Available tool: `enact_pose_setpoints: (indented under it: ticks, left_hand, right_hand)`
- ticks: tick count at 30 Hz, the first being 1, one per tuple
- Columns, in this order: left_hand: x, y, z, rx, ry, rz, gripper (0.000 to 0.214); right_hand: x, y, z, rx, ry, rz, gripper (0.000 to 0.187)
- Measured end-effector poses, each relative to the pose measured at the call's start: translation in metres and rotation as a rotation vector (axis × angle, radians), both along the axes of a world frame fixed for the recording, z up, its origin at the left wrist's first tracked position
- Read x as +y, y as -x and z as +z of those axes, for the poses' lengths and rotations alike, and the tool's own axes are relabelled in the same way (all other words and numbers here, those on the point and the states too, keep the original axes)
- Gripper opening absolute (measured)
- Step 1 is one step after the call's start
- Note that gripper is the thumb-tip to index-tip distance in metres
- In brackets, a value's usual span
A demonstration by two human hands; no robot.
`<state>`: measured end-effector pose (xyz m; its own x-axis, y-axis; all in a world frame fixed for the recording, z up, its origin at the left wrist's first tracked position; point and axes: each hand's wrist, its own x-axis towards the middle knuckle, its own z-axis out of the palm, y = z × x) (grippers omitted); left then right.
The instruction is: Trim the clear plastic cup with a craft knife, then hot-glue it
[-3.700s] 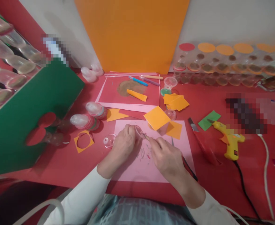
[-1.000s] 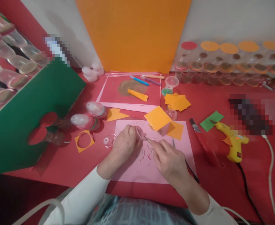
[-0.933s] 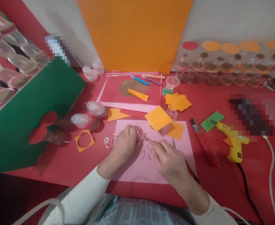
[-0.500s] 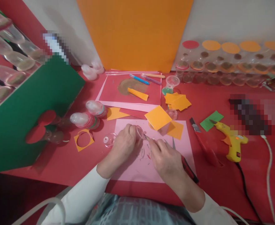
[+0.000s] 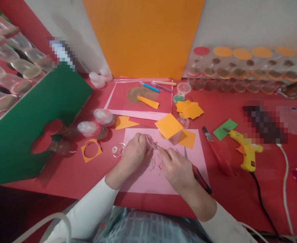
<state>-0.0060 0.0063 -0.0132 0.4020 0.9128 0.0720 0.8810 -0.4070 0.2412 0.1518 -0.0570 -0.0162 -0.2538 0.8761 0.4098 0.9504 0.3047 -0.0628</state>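
We saw hardly any change over the pink sheet (image 5: 143, 184).
Since a second before, our left hand (image 5: 135, 152) still pinched the clear plastic piece (image 5: 150, 141) above the sheet's far half; our right hand (image 5: 176, 167) stayed clenched on a thin tool (image 5: 157, 147), whose tip touched the piece just beyond the left fingertips.

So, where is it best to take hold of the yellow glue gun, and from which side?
Grip the glue gun by its handle, coming from the near side. It lies flat on the red table, handle toward the person, cord trailing off it; the nozzle points away at the green paper and may be hot.
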Motion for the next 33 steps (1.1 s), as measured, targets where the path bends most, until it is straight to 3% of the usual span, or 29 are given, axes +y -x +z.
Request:
enact_pose_setpoints:
  ticks: [6,19,33]
  left_hand:
    - [-0.0001,0.0002,-0.0016,0.055,0.003,0.014,0.009]
    - [0.0022,0.0008,0.0038,0.079,0.073,-0.028,0.016]
    - [0.0026,0.0002,0.0076,0.087,0.115,-0.033,0.018]
  right_hand:
    - [-0.0005,-0.0034,0.0040,0.037,0.051,0.005,0.031]
    - [0.0003,0.0000,-0.0012,-0.006,-0.017,0.012,0.021]
    - [0.0024,-0.0006,-0.0019,-0.016,-0.006,0.016,0.024]
